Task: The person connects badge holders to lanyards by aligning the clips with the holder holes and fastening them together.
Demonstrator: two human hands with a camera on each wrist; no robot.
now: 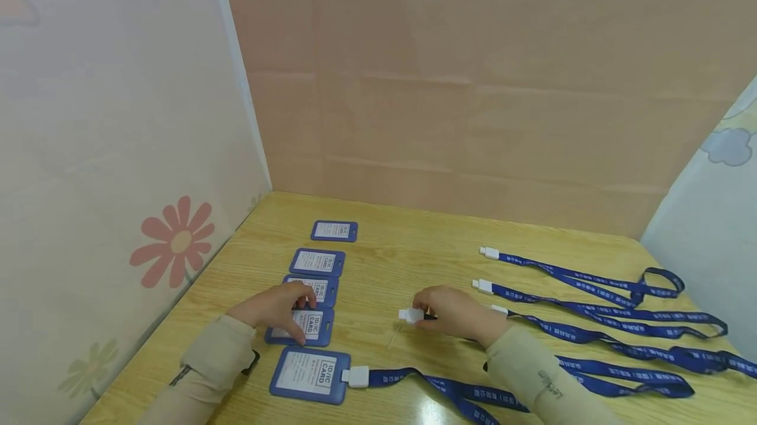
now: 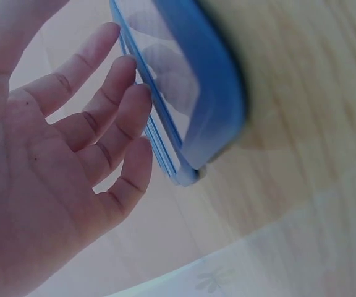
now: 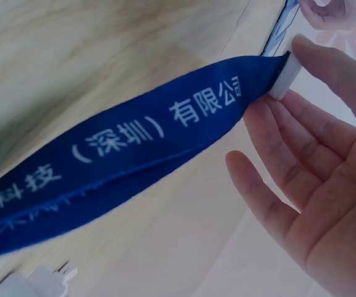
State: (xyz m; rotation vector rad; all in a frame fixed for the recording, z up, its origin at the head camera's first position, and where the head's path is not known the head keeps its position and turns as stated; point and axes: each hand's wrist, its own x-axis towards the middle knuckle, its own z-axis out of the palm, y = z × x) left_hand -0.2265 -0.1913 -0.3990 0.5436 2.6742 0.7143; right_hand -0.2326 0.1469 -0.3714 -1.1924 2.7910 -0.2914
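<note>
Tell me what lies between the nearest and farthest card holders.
Three more card holders lie between the nearest holder and the farthest holder in the head view, where the left hand overlaps two.

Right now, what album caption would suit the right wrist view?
Right fingers pinch the white clip of a blue printed lanyard.
</note>
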